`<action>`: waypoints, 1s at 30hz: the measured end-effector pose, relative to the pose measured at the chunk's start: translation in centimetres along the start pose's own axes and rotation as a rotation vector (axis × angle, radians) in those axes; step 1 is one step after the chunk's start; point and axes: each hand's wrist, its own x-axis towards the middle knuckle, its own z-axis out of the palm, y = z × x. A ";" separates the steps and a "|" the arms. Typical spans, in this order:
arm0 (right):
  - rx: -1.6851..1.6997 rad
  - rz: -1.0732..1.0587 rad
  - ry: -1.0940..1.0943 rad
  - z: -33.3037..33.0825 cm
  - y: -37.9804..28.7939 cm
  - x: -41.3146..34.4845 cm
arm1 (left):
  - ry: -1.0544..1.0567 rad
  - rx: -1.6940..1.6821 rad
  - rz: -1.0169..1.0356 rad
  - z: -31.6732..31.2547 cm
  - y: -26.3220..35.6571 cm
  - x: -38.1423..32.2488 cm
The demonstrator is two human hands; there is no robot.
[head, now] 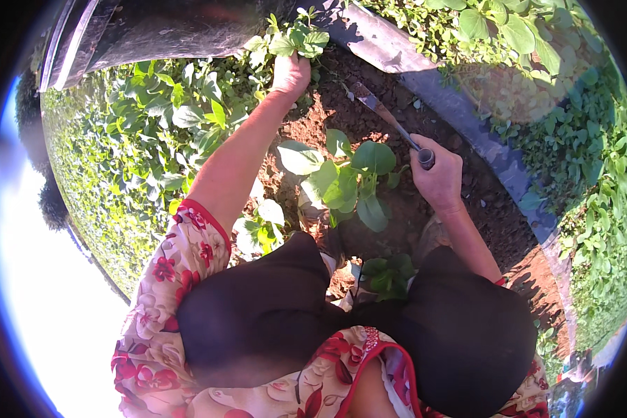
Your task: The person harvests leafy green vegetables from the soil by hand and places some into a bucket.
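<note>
At the top of the view my left hand (292, 76) is closed around a bunch of leafy green weeds (298, 42), its fingers partly hidden by the leaves. My right hand (439, 175) grips a narrow metal hand digging tool (389, 117). Its flat, soil-stained blade points up and left over bare reddish-brown soil (368, 68), and the round hollow end of its handle shows beside my thumb. Between my forearms stands a broad-leaved young plant (350, 177), which neither hand touches.
Grey plastic mulch film (465, 115) runs diagonally on the right, with dense low greenery (554, 136) beyond. Thick foliage (157, 115) fills the left. A large dark container (177, 31) stands at the upper left. Another small plant (386, 274) grows between my knees.
</note>
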 end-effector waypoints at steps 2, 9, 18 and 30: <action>0.033 0.004 -0.016 0.7 0.3 -0.1 | 0.018 0.077 0.103 -0.1 -1.2 -0.1; 0.083 -0.006 -0.003 4.3 0.3 2.8 | -0.083 -0.143 -0.160 -1.5 1.9 -0.3; -0.200 -0.288 -0.050 5.6 -2.7 7.0 | -0.134 -0.393 -0.428 -1.4 -1.0 1.8; -0.134 -0.057 0.016 5.4 -2.3 7.3 | -0.134 -0.488 -0.752 -1.0 -1.2 2.4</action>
